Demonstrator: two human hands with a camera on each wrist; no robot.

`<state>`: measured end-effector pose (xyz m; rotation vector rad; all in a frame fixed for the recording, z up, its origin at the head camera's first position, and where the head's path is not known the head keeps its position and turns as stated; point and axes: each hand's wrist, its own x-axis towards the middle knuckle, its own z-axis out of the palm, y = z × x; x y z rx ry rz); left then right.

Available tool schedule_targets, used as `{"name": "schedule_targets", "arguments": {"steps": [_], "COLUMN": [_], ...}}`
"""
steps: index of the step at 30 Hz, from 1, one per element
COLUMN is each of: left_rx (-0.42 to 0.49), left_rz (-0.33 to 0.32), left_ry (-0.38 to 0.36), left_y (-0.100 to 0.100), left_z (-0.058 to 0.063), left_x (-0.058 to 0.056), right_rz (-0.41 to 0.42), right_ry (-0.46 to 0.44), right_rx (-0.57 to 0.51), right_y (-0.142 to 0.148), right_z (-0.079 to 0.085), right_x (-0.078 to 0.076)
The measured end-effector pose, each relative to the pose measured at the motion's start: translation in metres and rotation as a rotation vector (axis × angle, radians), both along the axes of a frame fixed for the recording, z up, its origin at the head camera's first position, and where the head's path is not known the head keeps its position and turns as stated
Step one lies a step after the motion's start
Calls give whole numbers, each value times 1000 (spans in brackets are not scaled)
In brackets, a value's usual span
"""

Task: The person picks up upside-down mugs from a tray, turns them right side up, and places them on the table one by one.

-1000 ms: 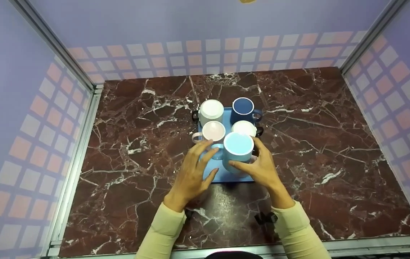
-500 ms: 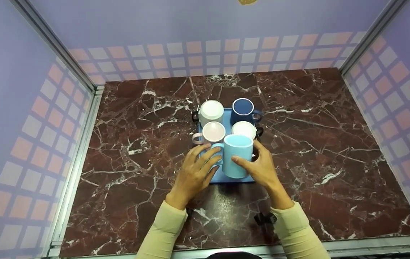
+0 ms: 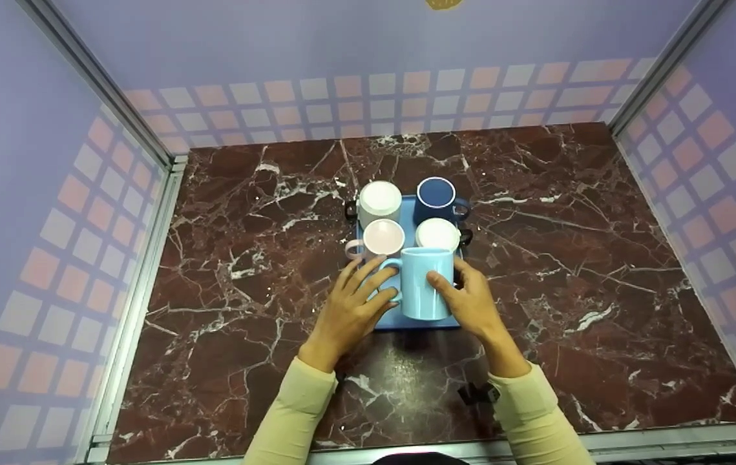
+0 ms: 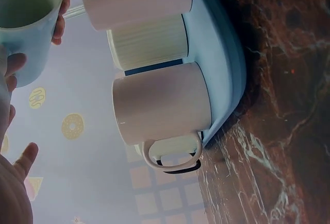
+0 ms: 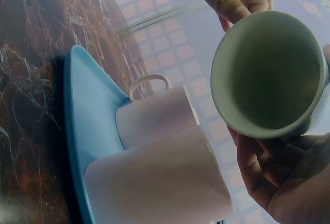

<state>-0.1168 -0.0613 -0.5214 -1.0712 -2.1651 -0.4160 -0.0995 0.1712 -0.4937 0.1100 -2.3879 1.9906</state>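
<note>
A light blue mug [image 3: 429, 290] is held up over the near part of the blue tray [image 3: 410, 321]. Its open mouth is turned toward both wrist cameras, showing the pale inside [image 5: 270, 74]. My right hand [image 3: 474, 300] grips the mug's body, thumb on the near side and fingers round the back. My left hand [image 3: 351, 307] pinches the handle [image 3: 385, 263] between fingers and thumb. Just beyond the held mug stand a pink mug [image 3: 384, 237] and a white mug [image 3: 437, 234] with a black handle. A second pink mug [image 4: 136, 0] is hidden behind it in the head view.
At the tray's far end, a white mug [image 3: 380, 199] with a black handle stands left of a dark blue mug [image 3: 435, 194]. All sit upside down on the tray. Dark red marble tabletop [image 3: 264, 271] surrounds it, with patterned walls [image 3: 316, 39] on three sides.
The light blue mug has tipped, so its side rather than its base now faces the head camera. My left fingers have moved in onto its handle. The tray's mugs stay put.
</note>
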Motion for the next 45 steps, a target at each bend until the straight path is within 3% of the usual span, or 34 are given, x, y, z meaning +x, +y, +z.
{"name": "schedule_targets", "arguments": {"steps": [7,16,23,33,41,45], "left_rx": [18,93,190,265,314,330], "left_rz": [-45,-79,-115,-156,-208,-205], "left_ry": [-25,-75,-152,-275,-361,-406], "left_y": [0,2,2,4,7,6], "left_z": [-1,-4,-4,-2,-1,-1], "left_x": [-3,-5,-6,-6,-9,-10], "right_rz": [43,72,133,278,267,275], "right_ry": [-15,64,185,223,267,293], "right_rx": [10,-6,-76,-39,10,11], "right_y": [7,5,8,13,16,13], "right_z": [0,23,13,-1,-21,-12], "right_x": [4,12,12,11,5,8]}}
